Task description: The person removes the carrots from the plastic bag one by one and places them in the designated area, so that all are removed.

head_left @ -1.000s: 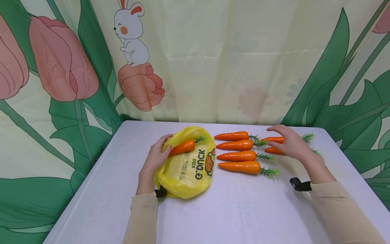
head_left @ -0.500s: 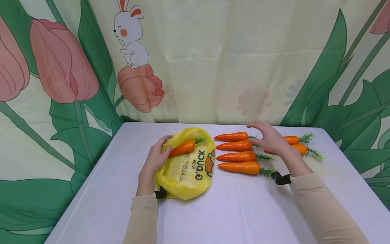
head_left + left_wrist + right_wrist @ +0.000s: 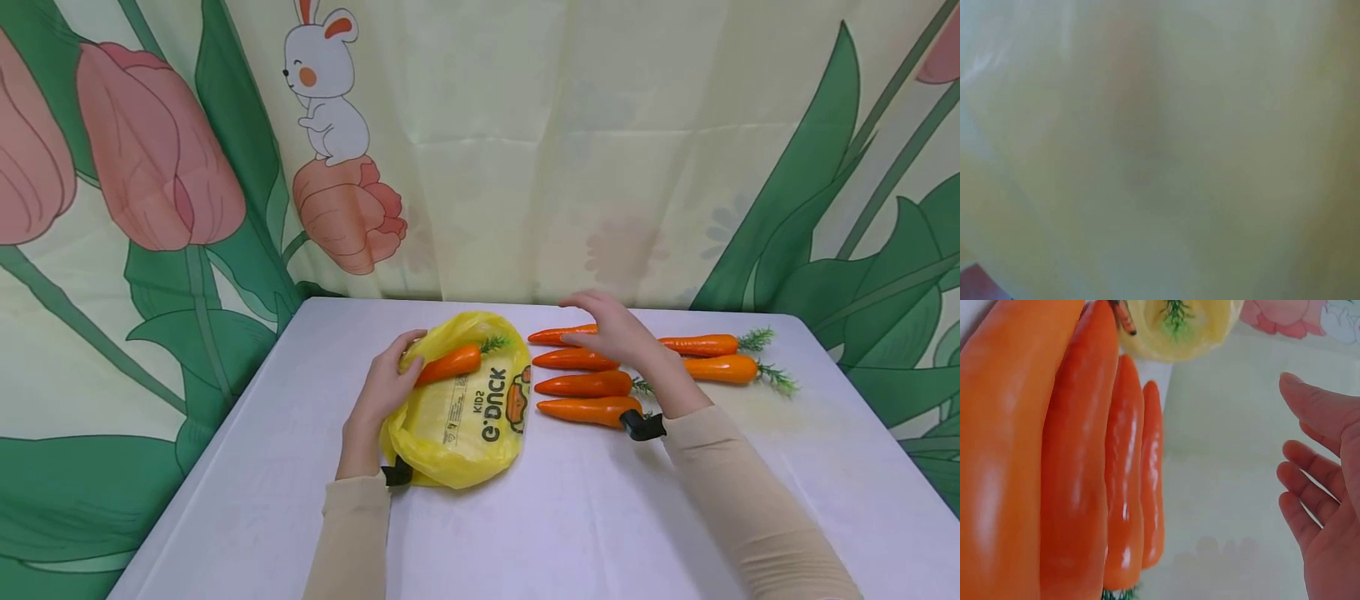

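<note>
My left hand (image 3: 386, 383) holds the left side of a yellow plastic bag (image 3: 457, 472), thumb over its rim. An orange carrot (image 3: 456, 362) with green fronds lies in the bag's mouth. Several carrots (image 3: 585, 384) lie in a column right of the bag, tips pointing left. Above the far end of that column hovers my right hand (image 3: 618, 335), thumb and fingers spread, holding nothing; it hides part of the far carrot (image 3: 547, 337). The right wrist view shows the fingers (image 3: 1300, 459) apart from the carrots (image 3: 1125, 481). Blurred yellow bag film (image 3: 1166, 187) fills the left wrist view.
Two more carrots (image 3: 720, 369) lie to the right, partly behind my right forearm. A white cloth (image 3: 525, 533) covers the table. Behind it hangs a curtain (image 3: 480, 167) printed with tulips and a rabbit.
My right hand has moved left, from over the two right-hand carrots to over the far end of the column. My left hand, the bag and the carrots have stayed put.
</note>
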`<state>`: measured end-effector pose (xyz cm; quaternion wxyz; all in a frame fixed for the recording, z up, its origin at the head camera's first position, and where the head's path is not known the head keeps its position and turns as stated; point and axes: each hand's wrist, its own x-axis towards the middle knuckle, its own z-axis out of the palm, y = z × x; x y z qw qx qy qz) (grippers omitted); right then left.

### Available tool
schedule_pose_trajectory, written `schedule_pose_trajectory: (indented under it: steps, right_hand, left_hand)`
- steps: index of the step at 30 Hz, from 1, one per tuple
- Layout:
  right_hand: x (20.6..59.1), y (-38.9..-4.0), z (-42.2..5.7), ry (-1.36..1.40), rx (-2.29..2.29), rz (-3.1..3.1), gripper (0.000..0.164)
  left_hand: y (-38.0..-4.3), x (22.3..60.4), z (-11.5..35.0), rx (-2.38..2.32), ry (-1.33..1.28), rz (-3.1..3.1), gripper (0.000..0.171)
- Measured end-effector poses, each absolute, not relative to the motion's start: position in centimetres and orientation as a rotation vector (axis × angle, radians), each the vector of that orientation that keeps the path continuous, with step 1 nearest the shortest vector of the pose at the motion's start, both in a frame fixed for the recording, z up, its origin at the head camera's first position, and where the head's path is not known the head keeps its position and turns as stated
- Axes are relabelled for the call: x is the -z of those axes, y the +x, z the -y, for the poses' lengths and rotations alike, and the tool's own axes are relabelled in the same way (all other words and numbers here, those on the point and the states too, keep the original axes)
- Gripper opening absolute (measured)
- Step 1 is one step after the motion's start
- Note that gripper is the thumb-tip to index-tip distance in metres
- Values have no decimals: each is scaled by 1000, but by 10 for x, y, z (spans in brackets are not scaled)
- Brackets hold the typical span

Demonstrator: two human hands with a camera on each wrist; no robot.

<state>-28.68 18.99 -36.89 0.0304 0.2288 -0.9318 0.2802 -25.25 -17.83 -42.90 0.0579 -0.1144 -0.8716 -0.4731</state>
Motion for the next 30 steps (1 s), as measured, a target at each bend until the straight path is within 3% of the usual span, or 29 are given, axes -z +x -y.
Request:
schedule_pose_trajectory:
  steps: [30]
  right_hand:
    - [394, -297, -90, 902, -971, 2858, 53]
  left_hand:
    - [-253, 432, 178, 1448, -348, 2618, 42]
